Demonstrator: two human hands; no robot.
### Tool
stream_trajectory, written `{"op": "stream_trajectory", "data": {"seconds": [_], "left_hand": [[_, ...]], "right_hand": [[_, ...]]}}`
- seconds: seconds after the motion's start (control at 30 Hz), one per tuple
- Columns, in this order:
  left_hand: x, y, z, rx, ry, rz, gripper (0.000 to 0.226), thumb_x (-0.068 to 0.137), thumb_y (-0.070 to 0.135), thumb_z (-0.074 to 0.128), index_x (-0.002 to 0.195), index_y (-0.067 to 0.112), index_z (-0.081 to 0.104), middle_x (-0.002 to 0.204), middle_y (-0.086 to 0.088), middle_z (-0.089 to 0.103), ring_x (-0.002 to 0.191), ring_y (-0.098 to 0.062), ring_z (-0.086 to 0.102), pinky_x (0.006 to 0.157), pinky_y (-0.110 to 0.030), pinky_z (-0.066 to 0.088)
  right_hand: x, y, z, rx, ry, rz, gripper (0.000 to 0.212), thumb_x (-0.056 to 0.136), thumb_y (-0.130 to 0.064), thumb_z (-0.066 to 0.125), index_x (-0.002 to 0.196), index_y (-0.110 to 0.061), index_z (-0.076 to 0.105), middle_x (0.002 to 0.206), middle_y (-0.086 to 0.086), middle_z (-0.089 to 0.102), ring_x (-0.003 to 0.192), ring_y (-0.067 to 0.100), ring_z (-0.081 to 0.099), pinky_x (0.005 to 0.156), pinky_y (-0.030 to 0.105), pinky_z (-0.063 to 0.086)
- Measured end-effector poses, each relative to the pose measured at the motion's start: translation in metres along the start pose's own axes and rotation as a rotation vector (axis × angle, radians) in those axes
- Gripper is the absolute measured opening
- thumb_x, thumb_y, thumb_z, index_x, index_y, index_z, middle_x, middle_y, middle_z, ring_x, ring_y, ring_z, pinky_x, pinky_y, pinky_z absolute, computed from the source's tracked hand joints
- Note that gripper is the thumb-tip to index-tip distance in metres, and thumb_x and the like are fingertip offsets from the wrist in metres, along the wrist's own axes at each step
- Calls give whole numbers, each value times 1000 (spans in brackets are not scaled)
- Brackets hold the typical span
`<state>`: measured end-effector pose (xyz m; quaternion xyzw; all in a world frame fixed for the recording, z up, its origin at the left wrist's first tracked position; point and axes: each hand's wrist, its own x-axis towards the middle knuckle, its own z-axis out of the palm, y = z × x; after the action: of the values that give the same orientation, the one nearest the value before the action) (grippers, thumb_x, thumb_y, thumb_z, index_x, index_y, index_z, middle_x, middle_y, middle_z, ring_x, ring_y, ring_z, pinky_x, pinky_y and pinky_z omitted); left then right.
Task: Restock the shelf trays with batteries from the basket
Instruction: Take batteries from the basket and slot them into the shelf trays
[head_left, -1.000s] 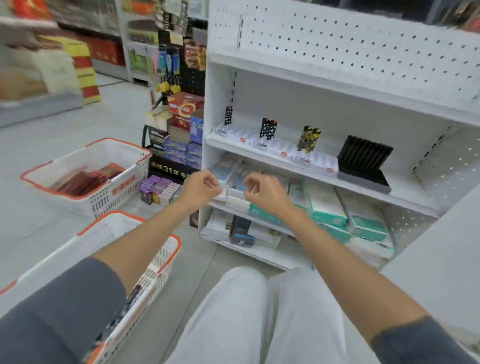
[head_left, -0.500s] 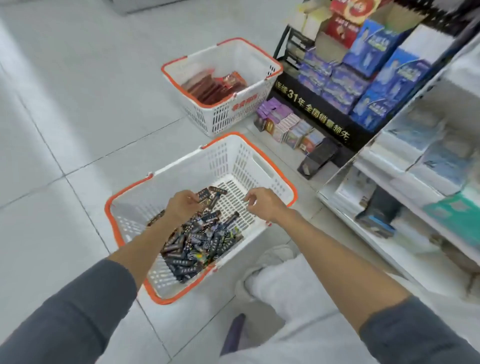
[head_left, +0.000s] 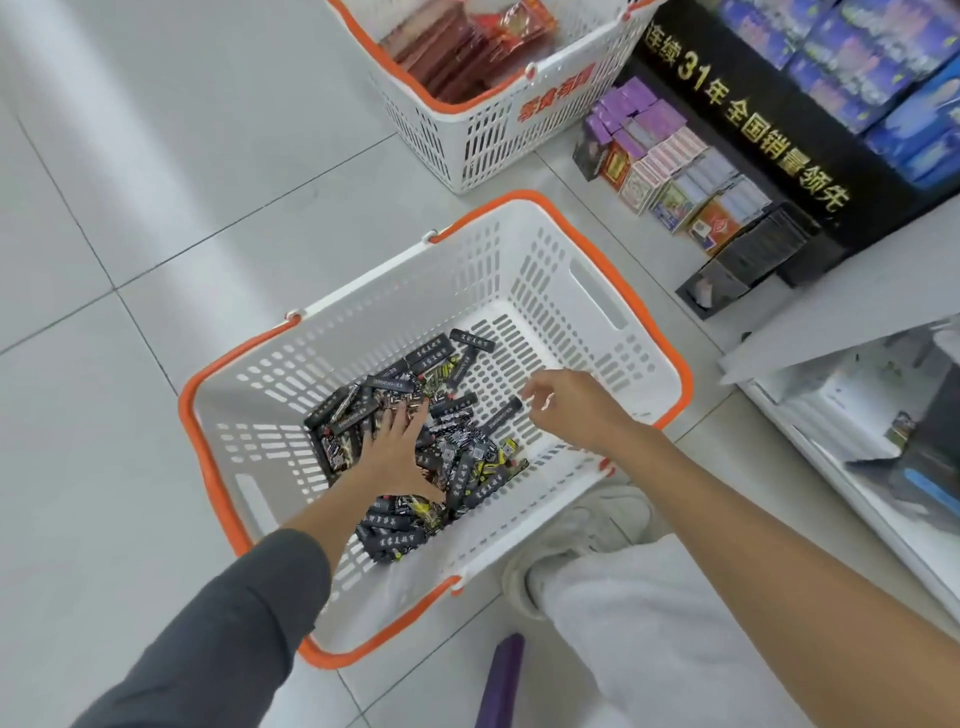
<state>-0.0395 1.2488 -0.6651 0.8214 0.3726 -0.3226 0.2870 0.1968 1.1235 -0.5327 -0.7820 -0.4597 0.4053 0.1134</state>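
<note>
My left hand (head_left: 389, 452) lies flat on the battery packs (head_left: 467, 447) heaped in the basket (head_left: 470, 291), fingers spread, gripping nothing; my right hand (head_left: 569, 410) hovers at their three o'clock, loosely curled, empty; the nearest pack (head_left: 500, 417), just beside its fingertips, runs seven-to-one o'clock.

Two white baskets with orange rims: a near basket (head_left: 545, 270) and a far basket (head_left: 493, 130). Two hands: the left hand (head_left: 387, 447) and the right hand (head_left: 576, 410). Battery packs (head_left: 457, 447): one heap of several dozen, too tangled for an exact count. Red packets (head_left: 452, 47): one stack, number unclear. One shoe (head_left: 587, 525). One black stand (head_left: 753, 130). Small boxes (head_left: 670, 166): more than a dozen, in rows.
</note>
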Motion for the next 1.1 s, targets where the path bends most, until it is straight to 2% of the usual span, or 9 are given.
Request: {"op": "stream_trajectory", "data": {"seconds": [0.23,0.37,0.47,0.57,0.63,0.77,0.83,0.93,1.1], "left_hand": [[22,9,21,109,-16,-58,149,52,77,77,149,32,-27,155,-5,-38,144,-30,-30,109,-73,7],[22,11,9,107,-46,-20,139,56,65,83,155,28,-7,162,-9,-11,148,-38,-8,111,-67,23],[24,17,10,15,-70,-37,131,59,52,88,154,27,1,160,-14,0,145,-44,11,110,-58,32],[26,25,16,-24,-12,-48,104,71,44,82,149,18,18,151,-18,23,136,-38,29,105,-51,40],[24,34,24,40,33,-91,95,79,46,75,150,17,19,151,-11,28,139,-33,27,106,-60,35],[19,37,39,361,87,-124,101,85,64,57,156,19,1,154,-5,27,144,-24,24,102,-81,6],[22,32,37,426,127,-84,104,83,65,58,156,17,2,151,-5,33,142,-24,29,108,-75,6],[30,31,31,413,132,14,103,81,59,66,153,9,14,147,-7,41,137,-26,37,117,-51,22],[38,32,23,314,96,100,104,76,47,77,151,7,18,141,-11,42,126,-27,47,100,-38,43]], "right_hand": [[13,7,15,75,-9,0,21,90,-12,60,109,-19,64,99,-5,64,86,12,61,76,29,50],[16,3,18,139,-9,36,25,89,-7,57,111,-18,63,98,-4,67,83,8,61,68,22,48],[16,2,18,139,-15,46,25,90,-8,57,111,-18,63,100,-4,67,87,10,62,74,27,50],[12,2,21,131,-24,50,22,91,-10,57,109,-19,64,100,-4,66,90,13,62,78,31,52],[10,3,23,120,-31,49,21,91,-11,57,109,-19,64,101,-4,65,90,13,61,79,31,51],[8,4,26,105,-42,55,23,92,-10,56,113,-18,63,103,-3,64,92,14,61,76,25,44],[8,5,28,106,-42,57,24,92,-10,56,113,-18,63,104,-3,64,92,13,61,75,24,43],[10,7,30,107,-43,59,24,92,-9,56,113,-18,63,104,-3,65,89,13,61,76,27,48],[11,11,34,106,-46,58,24,92,-9,55,112,-18,65,106,-3,64,89,13,60,79,29,50]]}}
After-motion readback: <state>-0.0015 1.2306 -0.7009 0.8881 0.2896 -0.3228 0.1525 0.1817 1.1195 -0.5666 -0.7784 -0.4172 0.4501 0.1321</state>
